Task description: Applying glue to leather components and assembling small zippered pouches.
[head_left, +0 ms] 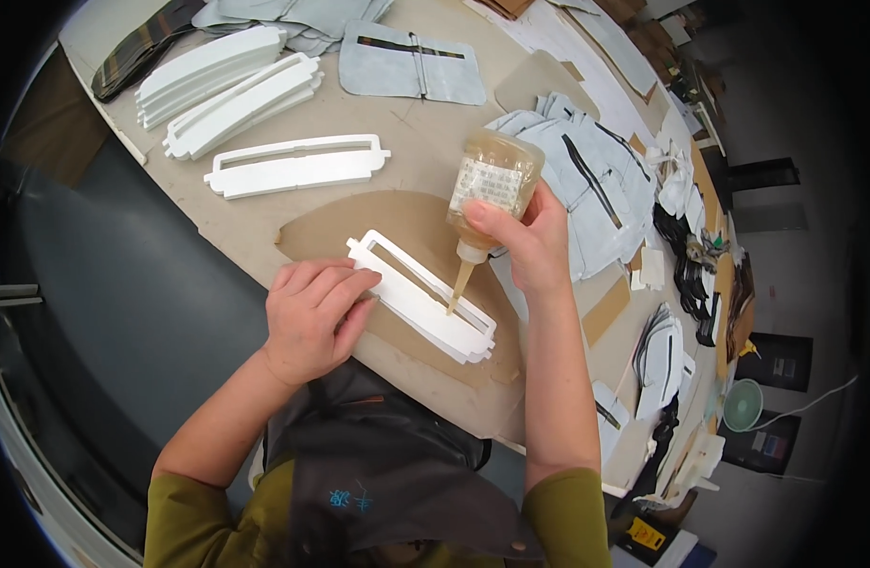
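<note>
My right hand (534,237) is wrapped around a clear squeeze bottle (499,156) of amber liquid, probably glue, with a pale label. The bottle is turned nozzle-down, its tapered tip at the surface of a white slotted strip (425,315). This strip has a long narrow opening and lies slantwise on a brown cardboard sheet (359,216), seemingly with others stacked under it. At its upper left end, my left hand (312,308) grips the edge with bent fingers. The left thumb is partly hidden.
Further white strips (297,166) lie at the upper left, some stacked. Pale grey pieces with dark slits (586,180) are piled right of the bottle. One bundle (413,62) is tied at the top. The table's near edge curves in front of my apron.
</note>
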The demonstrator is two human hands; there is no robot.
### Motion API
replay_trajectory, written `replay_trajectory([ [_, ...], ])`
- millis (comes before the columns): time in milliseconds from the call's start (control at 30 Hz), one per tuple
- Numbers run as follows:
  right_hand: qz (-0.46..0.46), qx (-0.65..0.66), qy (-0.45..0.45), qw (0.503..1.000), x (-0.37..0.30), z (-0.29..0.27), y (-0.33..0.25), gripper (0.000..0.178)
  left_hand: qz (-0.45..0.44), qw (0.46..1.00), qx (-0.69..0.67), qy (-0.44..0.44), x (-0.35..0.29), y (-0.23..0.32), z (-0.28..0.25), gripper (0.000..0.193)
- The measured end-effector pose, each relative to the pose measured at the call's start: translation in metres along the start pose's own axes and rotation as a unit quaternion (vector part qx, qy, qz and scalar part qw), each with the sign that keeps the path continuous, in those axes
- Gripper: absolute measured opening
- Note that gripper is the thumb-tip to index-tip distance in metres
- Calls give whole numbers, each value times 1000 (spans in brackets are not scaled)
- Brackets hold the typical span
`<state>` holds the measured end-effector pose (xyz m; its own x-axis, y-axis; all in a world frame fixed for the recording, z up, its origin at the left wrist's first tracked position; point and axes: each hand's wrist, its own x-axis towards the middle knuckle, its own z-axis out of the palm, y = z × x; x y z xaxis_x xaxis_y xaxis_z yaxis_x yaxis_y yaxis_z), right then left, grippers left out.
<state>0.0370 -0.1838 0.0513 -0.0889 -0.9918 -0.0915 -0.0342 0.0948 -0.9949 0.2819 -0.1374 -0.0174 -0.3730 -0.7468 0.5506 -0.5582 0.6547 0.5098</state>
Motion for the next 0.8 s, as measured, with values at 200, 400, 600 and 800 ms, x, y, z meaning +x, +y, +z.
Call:
replay_trajectory([
  [200, -2, -17, 6, 1000, -11, -20, 5, 53, -33, 999, -16, -37, 11, 10, -10, 25],
  [400, 12, -35, 15, 999, -22, -40, 6, 53, -57, 997, -27, -52, 20, 8, -3, 25],
  [600, 20, -40, 42, 998, -36, -65, 10, 51, -56, 998, -16, -17, 20, 7, -6, 30],
  [800, 48, 513, -52, 856, -28, -96, 6, 55, -21, 999, -34, 0, 14, 6, 1, 28],
])
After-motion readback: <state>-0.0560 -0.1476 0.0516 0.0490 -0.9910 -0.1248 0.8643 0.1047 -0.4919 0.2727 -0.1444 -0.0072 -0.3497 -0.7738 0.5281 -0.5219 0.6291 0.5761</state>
